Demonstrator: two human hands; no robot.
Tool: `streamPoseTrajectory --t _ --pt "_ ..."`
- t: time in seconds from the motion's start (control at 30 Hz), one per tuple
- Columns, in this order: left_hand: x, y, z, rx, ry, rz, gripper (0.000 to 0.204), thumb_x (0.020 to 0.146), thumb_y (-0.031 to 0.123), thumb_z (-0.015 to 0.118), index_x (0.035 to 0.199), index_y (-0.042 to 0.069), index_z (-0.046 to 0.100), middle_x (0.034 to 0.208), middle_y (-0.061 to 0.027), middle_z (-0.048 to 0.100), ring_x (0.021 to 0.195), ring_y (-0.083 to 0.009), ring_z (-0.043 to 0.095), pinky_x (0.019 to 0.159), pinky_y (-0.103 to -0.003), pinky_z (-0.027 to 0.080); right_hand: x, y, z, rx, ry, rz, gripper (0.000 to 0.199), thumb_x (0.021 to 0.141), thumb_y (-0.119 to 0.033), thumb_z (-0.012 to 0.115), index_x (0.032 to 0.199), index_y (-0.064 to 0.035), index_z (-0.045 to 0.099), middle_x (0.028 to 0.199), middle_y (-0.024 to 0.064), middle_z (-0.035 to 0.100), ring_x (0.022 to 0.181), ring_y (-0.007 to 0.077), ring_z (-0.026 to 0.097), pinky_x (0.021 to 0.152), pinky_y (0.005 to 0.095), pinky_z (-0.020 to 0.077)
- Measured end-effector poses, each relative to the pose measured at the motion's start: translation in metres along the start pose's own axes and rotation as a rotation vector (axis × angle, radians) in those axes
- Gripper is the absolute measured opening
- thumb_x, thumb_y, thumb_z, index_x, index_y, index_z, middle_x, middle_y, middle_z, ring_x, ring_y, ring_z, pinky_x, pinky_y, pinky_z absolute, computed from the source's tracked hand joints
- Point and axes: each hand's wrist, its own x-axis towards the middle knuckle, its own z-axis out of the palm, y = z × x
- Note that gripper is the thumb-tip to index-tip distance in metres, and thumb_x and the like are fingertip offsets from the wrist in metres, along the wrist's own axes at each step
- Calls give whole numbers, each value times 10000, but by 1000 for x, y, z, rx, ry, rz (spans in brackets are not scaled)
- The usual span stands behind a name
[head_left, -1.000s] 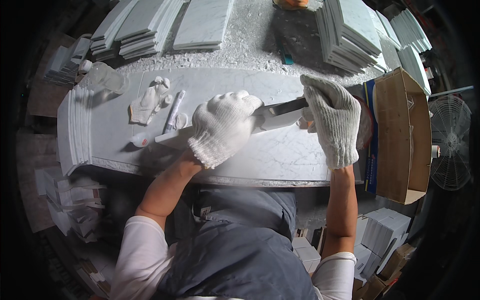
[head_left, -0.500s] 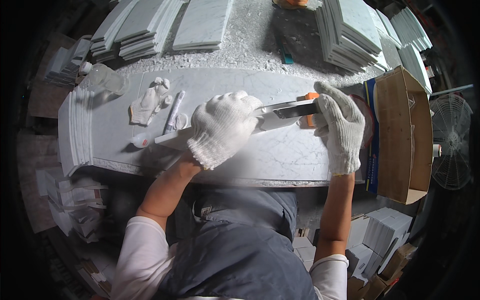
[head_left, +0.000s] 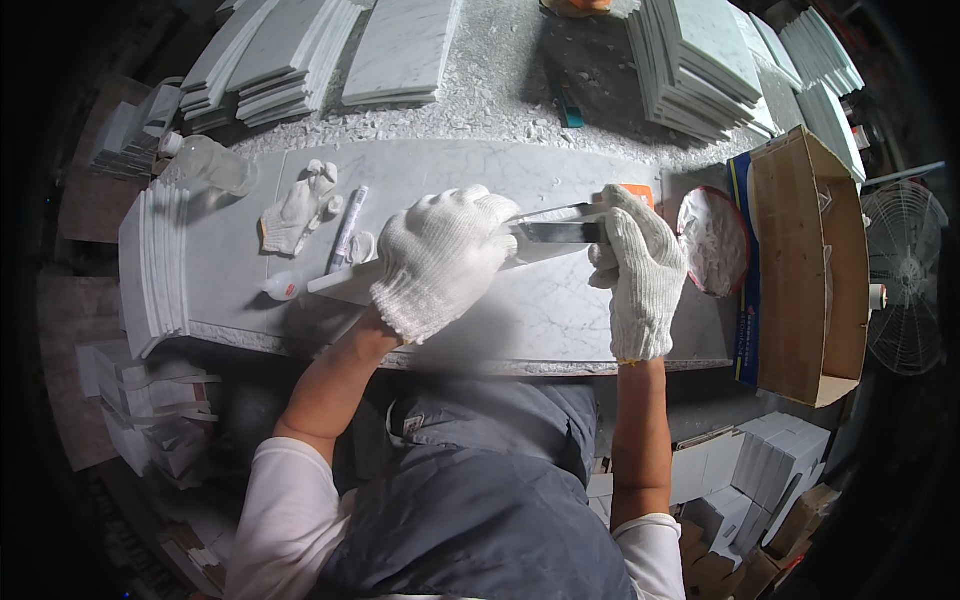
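Note:
My left hand [head_left: 440,260], in a white knit glove, is closed over a thin white marble tile [head_left: 345,278] held tilted above the table's front half. One end of the tile sticks out left of the glove; its other part shows between my hands. My right hand [head_left: 640,275], gloved too, has its fingers closed round the end of a dark, flat, bar-shaped piece [head_left: 560,232]. This piece lies along the tile's upper edge, close to my left fingers. Its exact kind does not show.
Beyond my right hand are an orange object [head_left: 637,195] and a round red-rimmed dish of white material [head_left: 713,242]. A cardboard box [head_left: 800,270] stands right. A spare glove [head_left: 300,210], a marker-like tube [head_left: 347,230] and a bottle [head_left: 215,165] lie left. Tile stacks [head_left: 690,70] stand behind.
My right hand has slid left along the tile with the dark piece, toward my left hand. The red-rimmed dish has come into fuller view. My left hand has barely moved.

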Motion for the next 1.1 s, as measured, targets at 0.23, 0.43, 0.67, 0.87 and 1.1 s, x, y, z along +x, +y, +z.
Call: streamPoseTrajectory --t 0.23,0.43,0.67,0.87,1.1 --pt "0 1 0 26 5 7 284 846 254 775 1097 122 759 1035 -114 715 984 -343 692 867 -452 547 1 0 6 -19 16 -20 412 990 -274 719 1301 -5 704 1056 83 743 714 90 670 534 219 528" --pt "1 -1 1 15 25 18 266 841 261 786 1069 124 768 1008 -108 720 954 -333 701 845 -447 553 3 5 0 8 97 -69 361 997 -216 700 1291 -7 709 955 58 737 639 62 642 482 192 503" --pt "0 -1 2 24 27 21 281 833 233 779 1091 124 765 1015 -111 718 967 -332 697 856 -442 550 1 8 1 85 47 -34 360 1002 -202 696 1303 -4 696 931 50 735 610 45 625 451 179 484" --pt "0 1 1 35 12 12 290 836 221 776 1108 122 760 1026 -109 715 984 -331 693 861 -434 548 -2 4 10 68 58 -4 369 985 -200 725 1296 -4 704 926 52 746 615 51 632 466 186 512" --pt "0 2 -1 6 -10 -13 293 835 228 777 1107 119 765 1025 -106 719 979 -328 696 856 -427 550 0 -1 5 -9 102 -5 357 986 -221 718 1271 -7 724 1023 96 759 683 91 668 516 216 521"
